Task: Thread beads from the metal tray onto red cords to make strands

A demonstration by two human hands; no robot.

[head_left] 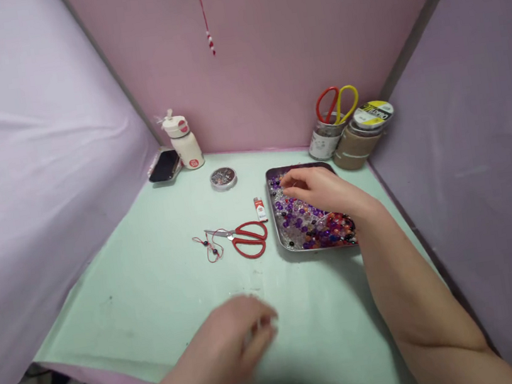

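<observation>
My right hand (317, 188) is over the upper part of a metal tray (321, 248) of loose beads (294, 212). Its thumb and fingers are apart, and I see nothing between them. The beads are purple, clear, red, orange and black. Low over the front of the table, my left hand (235, 335) is blurred by motion with its fingers bent, so I cannot tell whether it holds anything. Red-handled scissors (249, 239) lie left of the tray. A thin red cord (211, 249) with a few dark beads rests by the scissor blades.
A red-and-white lighter (260, 209) lies beside the tray. Behind stand a round clear case (223, 178), a cream bottle (186, 143) and a phone (165, 166). Scissors with red and yellow handles (338, 105) stand in a can (324, 143) near a brown jar (353, 148).
</observation>
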